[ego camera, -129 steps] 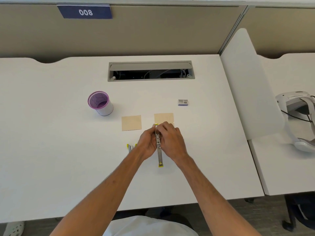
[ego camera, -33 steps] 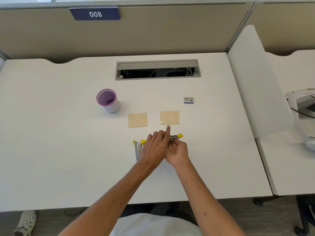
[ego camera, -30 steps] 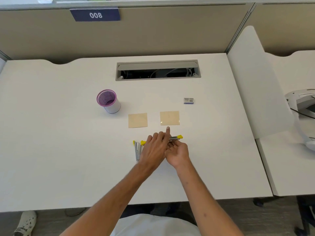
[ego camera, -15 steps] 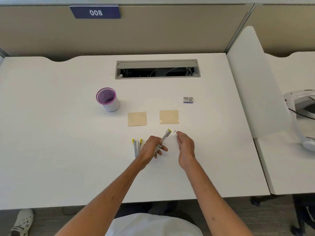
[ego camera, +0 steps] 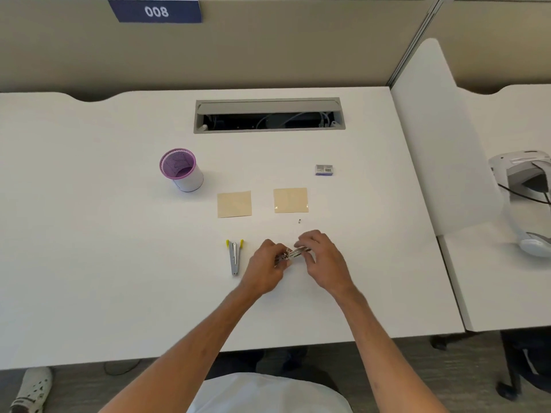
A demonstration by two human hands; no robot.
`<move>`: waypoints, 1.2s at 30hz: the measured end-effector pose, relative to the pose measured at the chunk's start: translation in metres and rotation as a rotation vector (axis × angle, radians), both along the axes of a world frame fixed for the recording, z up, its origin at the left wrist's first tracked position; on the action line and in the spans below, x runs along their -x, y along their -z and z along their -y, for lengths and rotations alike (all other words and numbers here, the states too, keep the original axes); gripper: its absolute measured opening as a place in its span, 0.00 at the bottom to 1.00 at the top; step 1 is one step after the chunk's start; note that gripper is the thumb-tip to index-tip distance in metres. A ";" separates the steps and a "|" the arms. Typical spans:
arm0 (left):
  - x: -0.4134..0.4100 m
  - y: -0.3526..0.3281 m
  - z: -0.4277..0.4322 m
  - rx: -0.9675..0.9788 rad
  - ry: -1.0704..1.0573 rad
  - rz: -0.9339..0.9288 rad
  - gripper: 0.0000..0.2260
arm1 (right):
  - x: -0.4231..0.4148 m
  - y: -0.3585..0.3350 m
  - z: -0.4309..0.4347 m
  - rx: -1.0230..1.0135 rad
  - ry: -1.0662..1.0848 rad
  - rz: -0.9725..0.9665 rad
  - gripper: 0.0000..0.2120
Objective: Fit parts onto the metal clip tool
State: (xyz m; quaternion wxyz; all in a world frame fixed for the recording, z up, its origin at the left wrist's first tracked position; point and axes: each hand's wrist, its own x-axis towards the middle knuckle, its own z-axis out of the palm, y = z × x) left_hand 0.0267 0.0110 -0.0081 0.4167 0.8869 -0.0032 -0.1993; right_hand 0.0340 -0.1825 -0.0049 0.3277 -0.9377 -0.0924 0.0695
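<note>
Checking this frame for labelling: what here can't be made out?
Head view only:
- Metal piece: mostly covered by left hand and right hand.
- Speck on desk: too small.
- Small box: print too small.
- Headset: cut by right edge.

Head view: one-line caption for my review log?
Both hands, left and right, grip a small metal stapler above a white desk.

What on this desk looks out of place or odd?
A tiny metal piece lies loose on the desk, just below the right paper square and apart from the stapler both hands grip.
</note>
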 end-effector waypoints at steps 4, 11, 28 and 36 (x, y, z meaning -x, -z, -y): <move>0.002 0.005 0.004 -0.114 0.043 0.155 0.10 | -0.001 0.000 0.009 0.098 -0.041 0.018 0.09; -0.006 0.013 0.011 -0.190 0.070 0.255 0.07 | -0.003 0.005 0.018 0.218 -0.056 0.100 0.08; -0.012 0.020 -0.010 -0.197 0.228 0.308 0.20 | -0.021 0.002 0.000 0.202 0.116 0.121 0.11; -0.014 0.013 -0.032 -0.285 0.241 0.419 0.23 | -0.062 -0.005 -0.029 0.277 0.205 0.013 0.11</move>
